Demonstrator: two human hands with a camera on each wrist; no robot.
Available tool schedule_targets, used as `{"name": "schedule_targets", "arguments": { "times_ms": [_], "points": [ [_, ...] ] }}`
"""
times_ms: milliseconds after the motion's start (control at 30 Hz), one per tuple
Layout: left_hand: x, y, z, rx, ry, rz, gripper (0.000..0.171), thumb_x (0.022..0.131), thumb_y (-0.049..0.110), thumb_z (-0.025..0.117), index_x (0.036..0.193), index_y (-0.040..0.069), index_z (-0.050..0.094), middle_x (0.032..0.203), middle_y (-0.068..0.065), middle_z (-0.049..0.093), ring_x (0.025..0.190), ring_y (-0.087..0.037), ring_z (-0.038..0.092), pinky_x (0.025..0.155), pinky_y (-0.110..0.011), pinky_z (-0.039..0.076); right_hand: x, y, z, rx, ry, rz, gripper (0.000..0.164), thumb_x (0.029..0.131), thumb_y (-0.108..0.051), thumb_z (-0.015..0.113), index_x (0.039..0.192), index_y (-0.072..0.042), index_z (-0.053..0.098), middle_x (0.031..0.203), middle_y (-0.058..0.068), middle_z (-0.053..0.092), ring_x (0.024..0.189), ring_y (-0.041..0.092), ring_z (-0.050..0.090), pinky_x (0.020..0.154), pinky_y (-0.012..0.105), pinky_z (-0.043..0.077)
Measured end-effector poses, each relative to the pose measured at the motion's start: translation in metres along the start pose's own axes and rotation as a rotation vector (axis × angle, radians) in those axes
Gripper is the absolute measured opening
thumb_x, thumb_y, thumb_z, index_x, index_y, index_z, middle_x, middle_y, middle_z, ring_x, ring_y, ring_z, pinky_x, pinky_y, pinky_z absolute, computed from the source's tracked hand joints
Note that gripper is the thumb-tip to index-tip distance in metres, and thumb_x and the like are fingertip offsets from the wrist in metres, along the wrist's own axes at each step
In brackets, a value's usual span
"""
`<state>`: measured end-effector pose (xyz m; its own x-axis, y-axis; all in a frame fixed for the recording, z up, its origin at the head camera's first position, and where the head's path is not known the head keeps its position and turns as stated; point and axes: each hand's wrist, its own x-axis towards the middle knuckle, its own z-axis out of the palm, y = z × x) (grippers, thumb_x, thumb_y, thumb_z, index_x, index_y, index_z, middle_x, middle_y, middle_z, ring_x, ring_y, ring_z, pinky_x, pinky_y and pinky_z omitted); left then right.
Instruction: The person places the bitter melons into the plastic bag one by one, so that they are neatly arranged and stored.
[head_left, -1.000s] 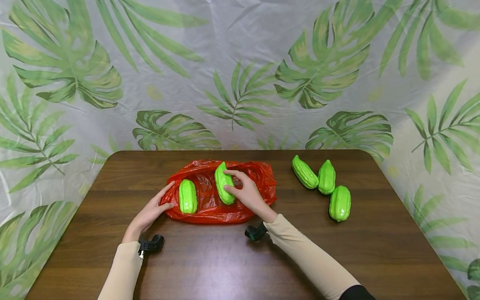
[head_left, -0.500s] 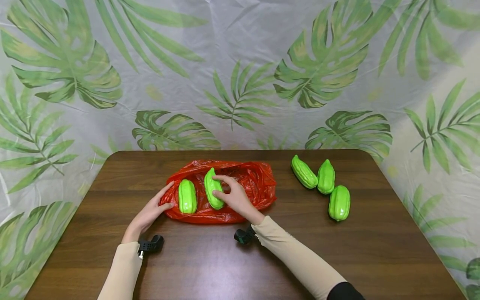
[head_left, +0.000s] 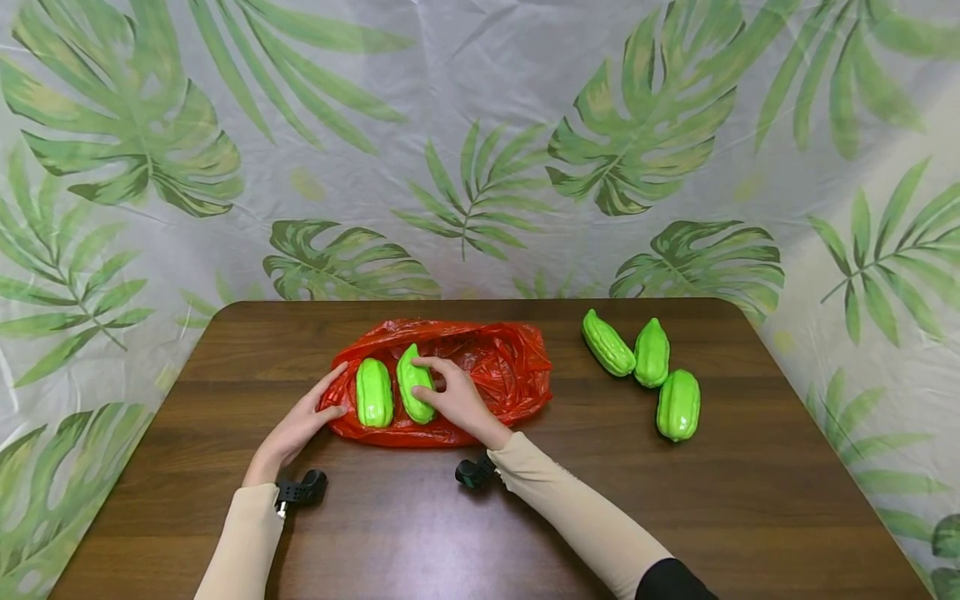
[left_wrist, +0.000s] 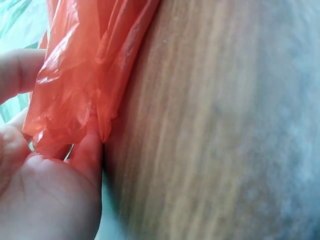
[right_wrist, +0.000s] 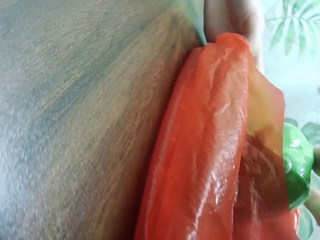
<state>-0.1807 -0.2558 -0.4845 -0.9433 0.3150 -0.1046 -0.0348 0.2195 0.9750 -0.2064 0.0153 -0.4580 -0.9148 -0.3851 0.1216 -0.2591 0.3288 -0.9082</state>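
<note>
A red plastic bag [head_left: 498, 371] lies spread with its mouth up on the table. My left hand [head_left: 294, 427] holds the bag's left end, thumb and fingers spread around it; in the left wrist view, the fingers [left_wrist: 89, 150] pass behind the thin film. Inside the bag, toward the left, one bright green bitter melon [head_left: 374, 393] rests lengthwise. Just right of it, my right hand [head_left: 463, 404] pinches a second bitter melon [head_left: 409, 377] between thumb and fingers. The right wrist view shows part of this green melon [right_wrist: 297, 167] beyond the bag's edge.
To the right on the brown wooden table [head_left: 420, 533] sit three more bitter melons: one slanted [head_left: 607, 343], one upright [head_left: 652, 354] and one nearer [head_left: 678, 406]. A leaf-patterned cloth [head_left: 480, 150] hangs behind the table.
My right hand has moved left and slightly nearer with the bitter melon, bringing it close beside the other one in the bag. The left hand has stayed in place.
</note>
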Motion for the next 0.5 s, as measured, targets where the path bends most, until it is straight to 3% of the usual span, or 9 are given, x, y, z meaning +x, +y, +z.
{"name": "schedule_targets", "arguments": {
  "times_ms": [500],
  "points": [
    [0.001, -0.0014, 0.0003, 0.006, 0.005, 0.0, 0.071, 0.096, 0.006, 0.053, 0.154, 0.009, 0.012, 0.155, -0.025, 0.003, 0.14, -0.042, 0.006, 0.109, -0.057, 0.011, -0.0028, 0.0041, 0.0032, -0.072, -0.035, -0.003, 0.044, 0.09, -0.017, 0.067, 0.132, -0.007, 0.057, 0.129, 0.014, 0.054, 0.102, 0.028, 0.062, 0.082, 0.032, 0.051]
  ]
}}
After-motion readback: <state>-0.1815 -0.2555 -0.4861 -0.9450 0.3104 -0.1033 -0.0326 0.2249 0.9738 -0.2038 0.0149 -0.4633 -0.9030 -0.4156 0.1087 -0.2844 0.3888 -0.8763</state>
